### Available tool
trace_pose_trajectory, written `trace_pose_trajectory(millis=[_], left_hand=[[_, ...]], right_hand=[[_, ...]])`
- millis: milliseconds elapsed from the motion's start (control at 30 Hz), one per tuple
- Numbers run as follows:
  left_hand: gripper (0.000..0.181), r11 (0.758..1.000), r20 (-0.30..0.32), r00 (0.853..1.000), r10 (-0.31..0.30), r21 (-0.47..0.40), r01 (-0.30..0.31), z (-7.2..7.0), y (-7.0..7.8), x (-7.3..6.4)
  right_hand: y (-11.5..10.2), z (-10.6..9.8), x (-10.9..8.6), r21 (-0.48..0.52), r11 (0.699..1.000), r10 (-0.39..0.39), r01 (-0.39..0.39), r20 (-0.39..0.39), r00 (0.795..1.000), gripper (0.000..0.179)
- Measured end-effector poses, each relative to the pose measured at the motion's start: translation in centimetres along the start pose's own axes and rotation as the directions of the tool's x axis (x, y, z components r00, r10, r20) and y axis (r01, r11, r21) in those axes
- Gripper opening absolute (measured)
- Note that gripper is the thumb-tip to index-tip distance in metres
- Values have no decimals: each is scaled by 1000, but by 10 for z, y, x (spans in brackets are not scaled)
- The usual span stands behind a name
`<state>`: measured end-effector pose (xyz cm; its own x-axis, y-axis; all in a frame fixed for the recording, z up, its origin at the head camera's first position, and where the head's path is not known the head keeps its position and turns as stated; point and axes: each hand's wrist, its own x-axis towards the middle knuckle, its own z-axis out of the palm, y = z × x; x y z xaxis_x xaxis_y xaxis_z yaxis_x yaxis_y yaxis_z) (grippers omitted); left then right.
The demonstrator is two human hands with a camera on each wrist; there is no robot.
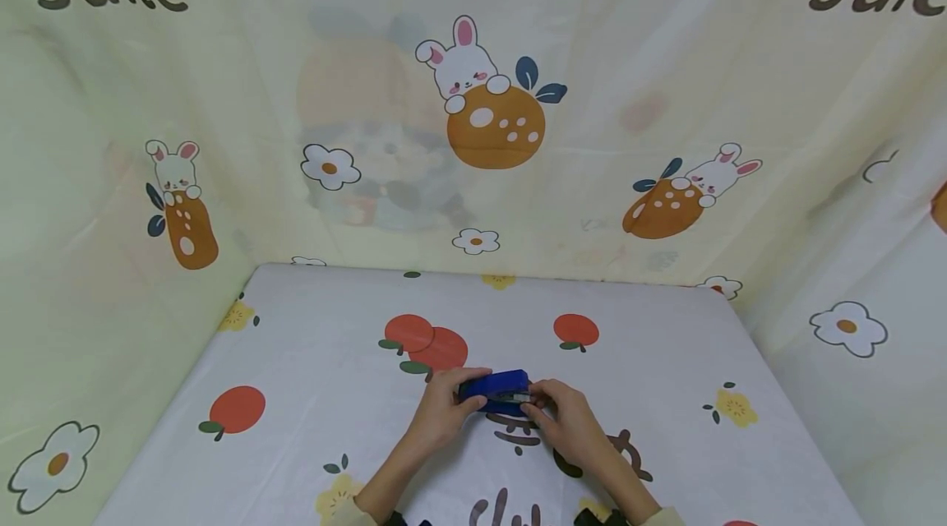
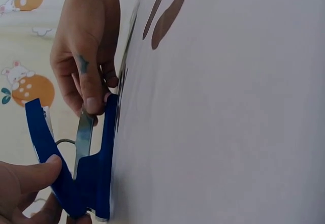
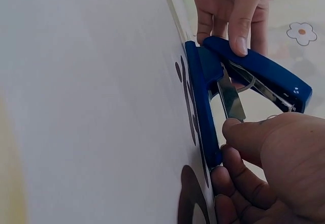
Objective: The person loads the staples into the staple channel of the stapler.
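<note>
A blue stapler (image 1: 496, 385) stands on the patterned tabletop with its top cover (image 3: 274, 76) swung up from the base (image 3: 202, 102). Between cover and base runs the metal staple magazine (image 2: 84, 137), and a thin curved wire links it to the cover. My left hand (image 1: 441, 409) grips the hinge end, thumb on the side of the cover. From the other end, my right hand (image 1: 568, 421) pinches the front tip of the magazine with its thumb, other fingers close by the base's front end. Whether staples lie inside the magazine I cannot tell.
A white cloth with printed fruit covers the table (image 1: 311, 345). Its back edge meets a cream curtain (image 1: 244, 82) printed with rabbits and flowers, which also hangs along both sides.
</note>
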<state>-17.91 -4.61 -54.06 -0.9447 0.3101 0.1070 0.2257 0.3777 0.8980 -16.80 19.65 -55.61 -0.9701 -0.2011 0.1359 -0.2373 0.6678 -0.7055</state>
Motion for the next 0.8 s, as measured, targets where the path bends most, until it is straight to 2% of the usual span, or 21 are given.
trace_pose_trajectory(millis=[133,500,800], left_hand=[[38,1000,-1,1000,23,0,-23,0,0,1],[37,999,-18,999,-32,22,32,4,1,2],[35,998,-34,999,-40,57,42,6,3,1]], right_hand=[[-1,0,0,2,1000,17,-17,0,1000,17],[-2,0,0,17,999,29,-29,0,1000,17],[-4,0,-1,7,999,46,-46,6,999,16]])
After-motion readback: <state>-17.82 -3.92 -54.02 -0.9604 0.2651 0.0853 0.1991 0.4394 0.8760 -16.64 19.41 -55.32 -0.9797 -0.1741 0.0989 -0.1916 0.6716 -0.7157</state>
